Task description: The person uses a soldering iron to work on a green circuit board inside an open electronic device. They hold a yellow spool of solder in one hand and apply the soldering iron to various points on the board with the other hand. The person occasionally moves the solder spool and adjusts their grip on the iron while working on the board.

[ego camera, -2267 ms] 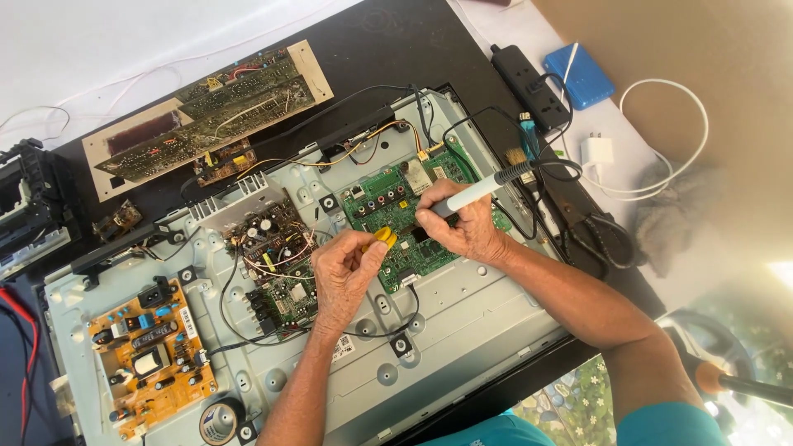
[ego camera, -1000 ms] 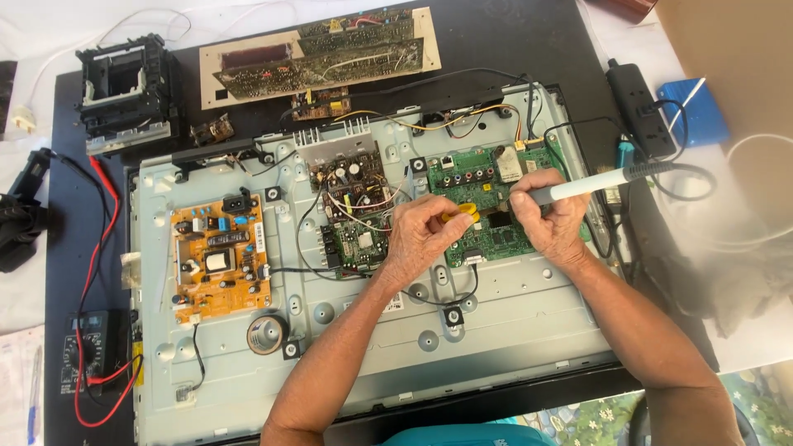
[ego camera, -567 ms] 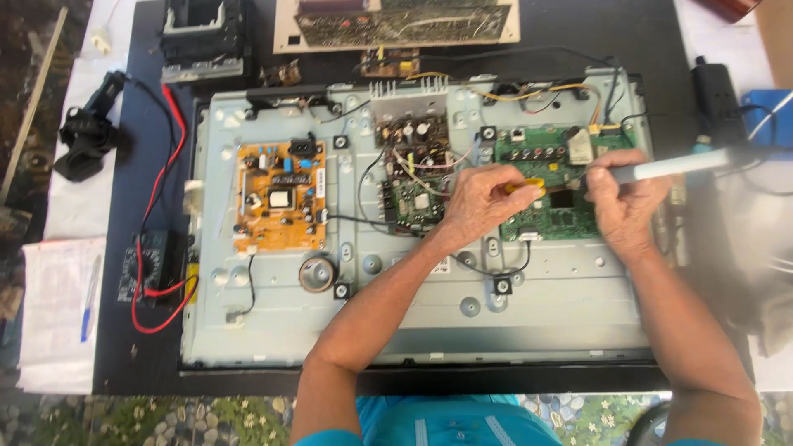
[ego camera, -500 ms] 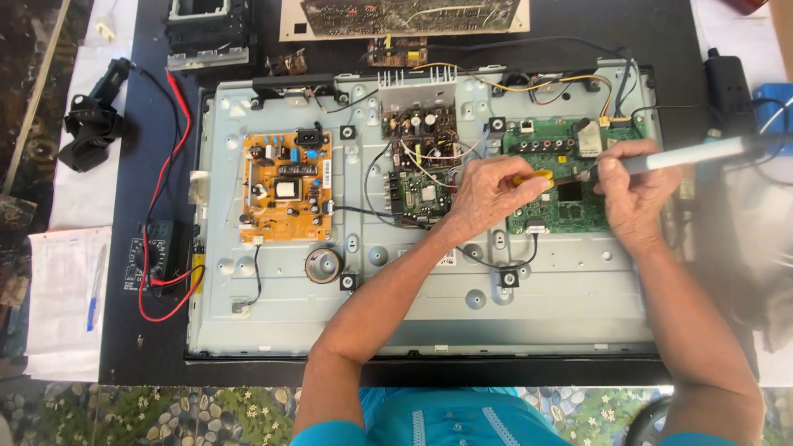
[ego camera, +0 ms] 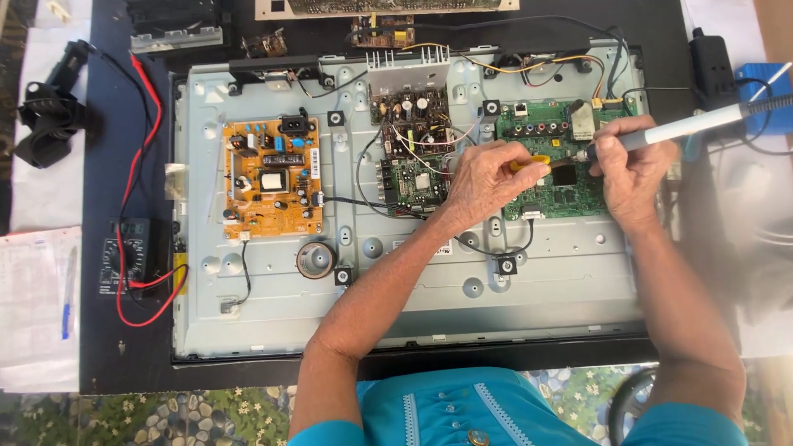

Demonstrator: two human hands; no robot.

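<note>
An opened flat television lies back-up, its grey metal chassis point(ego camera: 413, 306) carrying several circuit boards. My right hand point(ego camera: 632, 169) grips a white and blue soldering iron point(ego camera: 702, 124) like a pen, its tip down on the green main board point(ego camera: 570, 194). My left hand point(ego camera: 487, 182) rests on the same board's left edge and pinches a small yellow-handled tool point(ego camera: 529, 163) close to the iron's tip. An orange power board point(ego camera: 273, 177) sits at the chassis's left, a smaller dark board point(ego camera: 413, 140) in the middle.
A black multimeter point(ego camera: 124, 264) with red leads point(ego camera: 136, 182) lies left of the chassis. Papers with a blue pen point(ego camera: 66, 293) are at the far left. A black power strip point(ego camera: 714, 70) and a blue box point(ego camera: 764, 83) sit at the top right. Loose boards line the top edge.
The view has swung left and steadied, so the chassis now fills the frame. Both hands have stayed on the green board, with the iron and the yellow tool held as before.
</note>
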